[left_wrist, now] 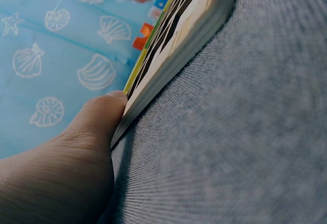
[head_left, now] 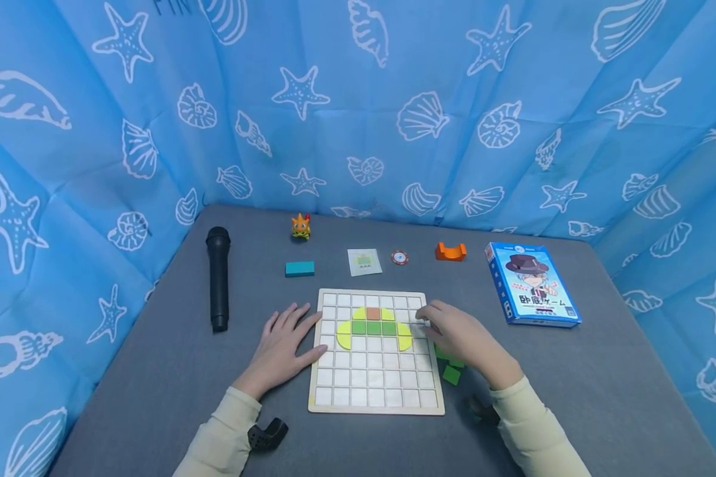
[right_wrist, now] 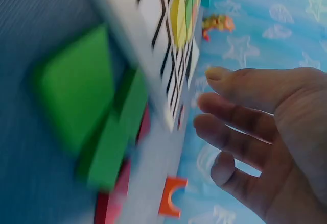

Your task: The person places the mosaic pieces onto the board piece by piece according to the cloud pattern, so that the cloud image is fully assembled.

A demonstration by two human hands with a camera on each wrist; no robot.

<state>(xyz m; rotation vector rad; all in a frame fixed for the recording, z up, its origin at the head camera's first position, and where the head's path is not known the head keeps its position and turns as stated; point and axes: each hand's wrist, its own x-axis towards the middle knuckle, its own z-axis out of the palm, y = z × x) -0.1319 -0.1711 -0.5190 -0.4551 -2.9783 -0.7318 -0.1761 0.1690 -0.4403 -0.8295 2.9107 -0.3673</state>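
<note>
While the left hand [head_left: 286,348] lies flat with straight fingers at the grid board's [head_left: 376,407] nine-o'clock edge — seemingly bracing it — the right hand [head_left: 462,338] hovers at three o'clock. Its fingers look loosely curled and apparently empty — green blocks [head_left: 451,374] wait beside it.

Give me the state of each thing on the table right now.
Board: flat, partly filled with yellow, green and orange tiles.
Left hand: open, steadying the board's left edge.
Right hand: fingers loosely curled at the board's right edge.
Green blocks: loose beside the board.
Microphone: lying down.
Box: lying flat, closed.
</note>
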